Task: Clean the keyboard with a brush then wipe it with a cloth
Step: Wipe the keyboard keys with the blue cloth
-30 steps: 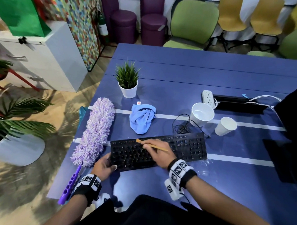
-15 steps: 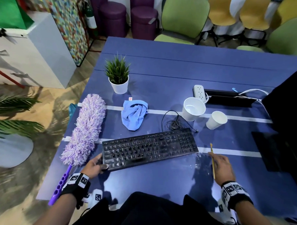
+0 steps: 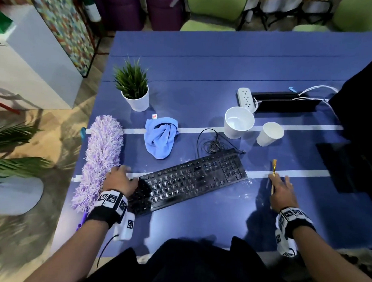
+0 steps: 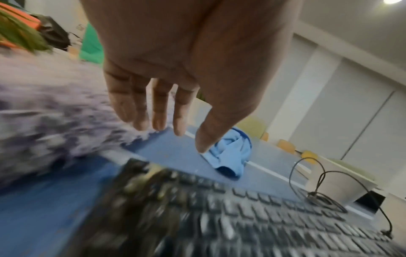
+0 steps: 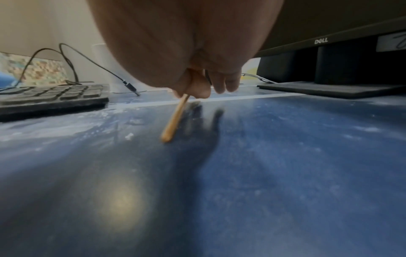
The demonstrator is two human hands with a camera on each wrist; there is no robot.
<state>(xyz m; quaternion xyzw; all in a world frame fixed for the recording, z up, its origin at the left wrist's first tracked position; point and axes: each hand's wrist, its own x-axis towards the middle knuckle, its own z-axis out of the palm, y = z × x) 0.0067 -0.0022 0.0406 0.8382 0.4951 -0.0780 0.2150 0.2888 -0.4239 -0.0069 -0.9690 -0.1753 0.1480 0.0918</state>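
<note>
Nearest me, my right hand (image 3: 281, 191) sits at about four o'clock on the table (image 3: 199, 221), fingers pinched around a thin wooden brush (image 3: 273, 171) whose handle tip nearly touches the surface in the right wrist view. It is off the keyboard (image 3: 192, 179), just past its right end, where white dust lies smeared. I judge the brushing step finished or pausing, with the brush about to be put down.

My left hand (image 3: 119, 180) at eight o'clock hovers over the keyboard's left end beside the purple duster (image 3: 102, 159), fingers straight and spread, gripping nothing.

Farther out, at eleven o'clock, the blue cloth (image 3: 160, 137) lies crumpled and untouched beyond the keyboard. The wiping is all left to do.
</note>
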